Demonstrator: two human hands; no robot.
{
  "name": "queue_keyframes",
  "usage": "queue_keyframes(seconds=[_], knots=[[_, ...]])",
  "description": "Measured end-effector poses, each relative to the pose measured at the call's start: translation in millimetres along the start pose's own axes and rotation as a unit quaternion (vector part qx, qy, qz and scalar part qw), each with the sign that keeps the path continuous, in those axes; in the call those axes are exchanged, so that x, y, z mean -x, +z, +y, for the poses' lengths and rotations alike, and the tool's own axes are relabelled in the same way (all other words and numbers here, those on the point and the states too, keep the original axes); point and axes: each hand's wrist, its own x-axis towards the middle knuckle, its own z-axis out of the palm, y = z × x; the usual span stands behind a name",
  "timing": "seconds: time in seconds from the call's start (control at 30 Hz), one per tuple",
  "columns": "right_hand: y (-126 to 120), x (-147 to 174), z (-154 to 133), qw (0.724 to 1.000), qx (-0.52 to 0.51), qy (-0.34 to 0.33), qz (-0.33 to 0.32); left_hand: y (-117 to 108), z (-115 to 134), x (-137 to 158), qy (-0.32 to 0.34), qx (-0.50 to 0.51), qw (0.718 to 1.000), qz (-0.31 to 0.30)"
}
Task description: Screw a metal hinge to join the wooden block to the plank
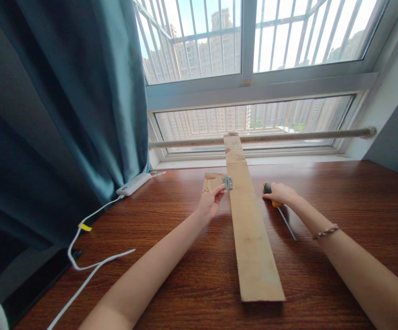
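A long, pale wooden board (pixel 252 229) lies lengthwise before me, its far end near the window rail. At its left edge a small metal hinge (pixel 227 183) spans the board and a short wooden piece (pixel 210 178). My left hand (pixel 212 201) is closed on the short piece, thumb on top by the hinge. To the right of the board, my right hand (pixel 281 194) grips the black and yellow handle of a screwdriver (pixel 287 223). Its shaft points back toward me, low over the tabletop. My right palm hides part of the handle.
A brown wooden table (pixel 339 197) carries everything. At the left lie a white power strip (pixel 133 184) and a white cable (pixel 92 266) with a yellow tag. Blue curtains (pixel 116 91) hang on the left. A horizontal rail (pixel 305 136) crosses before the barred window.
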Motion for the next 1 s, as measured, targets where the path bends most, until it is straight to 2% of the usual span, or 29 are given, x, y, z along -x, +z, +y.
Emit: queue_keyframes(seconds=[0.27, 0.37, 0.43, 0.5, 0.53, 0.6, 0.67, 0.73, 0.83, 1.0], knots=[[0, 5, -6, 1.000, -0.001, 0.004, 0.002, -2, -1, -1, -0.001, -0.002, 1.000, -0.018], [2, 7, -7, 1.000, -0.002, 0.007, 0.007, -1, 0, 0, -0.004, -0.002, 1.000, -0.004], [1, 9, -8, 0.999, -0.004, 0.019, 0.040, 0, 0, 1, -0.010, -0.004, 1.000, 0.007], [-4, 13, -11, 0.992, -0.012, 0.018, 0.121, 1, 1, 1, -0.012, -0.006, 1.000, 0.009], [-8, 16, -15, 0.984, -0.029, 0.000, 0.177, 1, 1, 1, -0.012, -0.007, 1.000, 0.007], [-17, 26, -27, 0.951, -0.099, -0.079, 0.281, 1, 1, 1, -0.013, -0.005, 1.000, 0.004], [-24, 38, -45, 0.908, -0.194, -0.186, 0.323, 1, 0, 1, -0.014, -0.001, 1.000, 0.002], [-27, 51, -66, 0.875, -0.260, -0.273, 0.305, 2, 0, 1, -0.015, 0.003, 1.000, -0.002], [-24, 61, -93, 0.849, -0.297, -0.333, 0.284, 3, 1, 2, -0.016, 0.009, 1.000, -0.012], [-27, 54, -114, 0.856, -0.294, -0.345, 0.249, 2, 2, 3, -0.012, 0.009, 0.999, -0.038]])
